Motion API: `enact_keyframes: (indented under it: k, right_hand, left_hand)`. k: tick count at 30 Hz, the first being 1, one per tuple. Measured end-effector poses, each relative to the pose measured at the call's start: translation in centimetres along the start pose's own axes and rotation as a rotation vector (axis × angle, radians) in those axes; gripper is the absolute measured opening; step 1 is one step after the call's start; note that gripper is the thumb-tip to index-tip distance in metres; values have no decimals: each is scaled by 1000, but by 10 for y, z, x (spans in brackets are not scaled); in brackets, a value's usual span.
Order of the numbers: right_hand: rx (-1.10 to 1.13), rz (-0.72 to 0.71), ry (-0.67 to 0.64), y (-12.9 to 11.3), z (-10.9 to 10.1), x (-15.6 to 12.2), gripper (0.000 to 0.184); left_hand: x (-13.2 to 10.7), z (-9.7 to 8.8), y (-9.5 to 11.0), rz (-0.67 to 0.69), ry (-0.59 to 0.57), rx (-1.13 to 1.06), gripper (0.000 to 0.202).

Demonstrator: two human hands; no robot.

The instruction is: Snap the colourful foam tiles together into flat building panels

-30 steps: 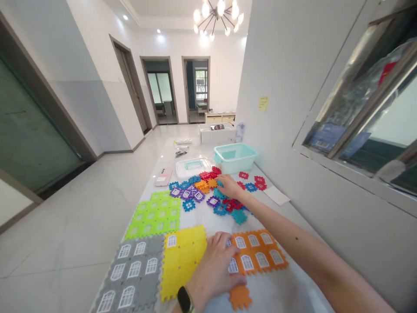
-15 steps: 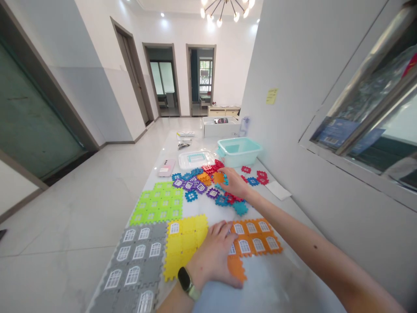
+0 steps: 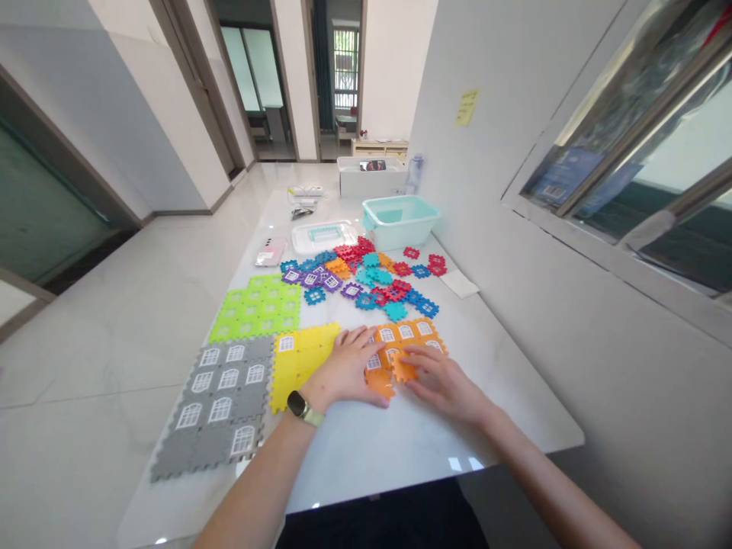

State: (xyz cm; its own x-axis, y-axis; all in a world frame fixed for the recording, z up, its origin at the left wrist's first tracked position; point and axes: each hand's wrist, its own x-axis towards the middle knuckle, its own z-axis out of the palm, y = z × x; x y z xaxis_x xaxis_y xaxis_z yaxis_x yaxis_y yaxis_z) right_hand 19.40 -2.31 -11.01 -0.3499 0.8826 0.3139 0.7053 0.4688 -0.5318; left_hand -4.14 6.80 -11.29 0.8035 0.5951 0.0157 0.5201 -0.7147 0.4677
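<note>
My left hand [image 3: 350, 370] lies spread across the left end of an orange panel of interlocking tiles [image 3: 424, 329], covering part of it. Several of that panel's tiles carry white window pieces. Between the thumb and fingers of my right hand [image 3: 443, 381] is a plain orange tile [image 3: 403, 370], held at the panel's near edge. Whether its teeth are locked into the panel I cannot tell. To the left of my left hand is a yellow panel [image 3: 303, 354], with one white window showing.
A grey panel [image 3: 245, 393] with windows and a green panel [image 3: 257, 305] lie at the left. Loose coloured tiles [image 3: 380, 276] are heaped beyond. Farther back are a mint tub [image 3: 400, 221], a lid [image 3: 324, 238], a phone [image 3: 271, 252] and a white box [image 3: 371, 183].
My right hand has come back from the tile heap to the orange panel, bringing an orange tile. My left hand stays on the panel. The view has tipped downward.
</note>
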Motion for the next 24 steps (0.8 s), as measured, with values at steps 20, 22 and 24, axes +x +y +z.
enact_keyframes:
  k: [20,22,24]
  right_hand:
    - [-84,-17,-100,-14,7,-18,36]
    - [-110,-24,-97,-17,6,-15,32]
    - [-138,-36,-96,-20,6,-13,28]
  left_hand:
    - [-1,-7,6,-37,-42,-29,104]
    - [-1,-7,6,-35,-39,-30,104]
    - [0,-6,5,-32,-30,-30,103]
